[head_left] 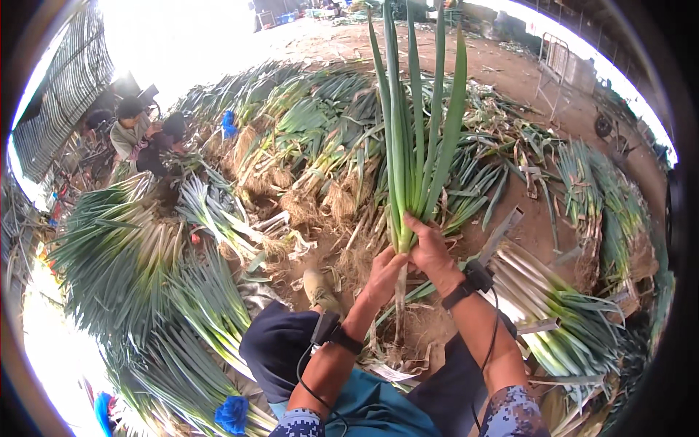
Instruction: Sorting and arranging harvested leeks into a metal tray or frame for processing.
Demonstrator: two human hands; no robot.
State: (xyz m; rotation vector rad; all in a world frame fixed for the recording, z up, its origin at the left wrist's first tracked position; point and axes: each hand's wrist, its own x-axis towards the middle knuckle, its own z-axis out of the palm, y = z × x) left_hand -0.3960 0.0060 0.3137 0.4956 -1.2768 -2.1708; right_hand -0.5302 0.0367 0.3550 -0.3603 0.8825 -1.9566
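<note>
Upright in front of me stands a large green onion (411, 156), its long green leaves fanning upward. My right hand (431, 251) is closed around it where the leaves join the stalk, thumb lying along the front. My left hand (386, 275) meets it from the other side, fingers pinched at the same height; whether they grip the stalk or an outer leaf is hidden. Beneath both hands the pale, brownish lower end (400, 306) hangs down. Right of my right forearm, trimmed green onions (553, 306) with white stalks lie in a metal frame (502, 237).
Untrimmed green onions (313, 120) with dry roots are heaped ahead. Another pile (131, 255) fans out on the left, near a blue bundle (231, 414). A person (138, 135) sits at the far left. Tied bundles (611, 197) stand at right. My boot (320, 290) rests on the dirt.
</note>
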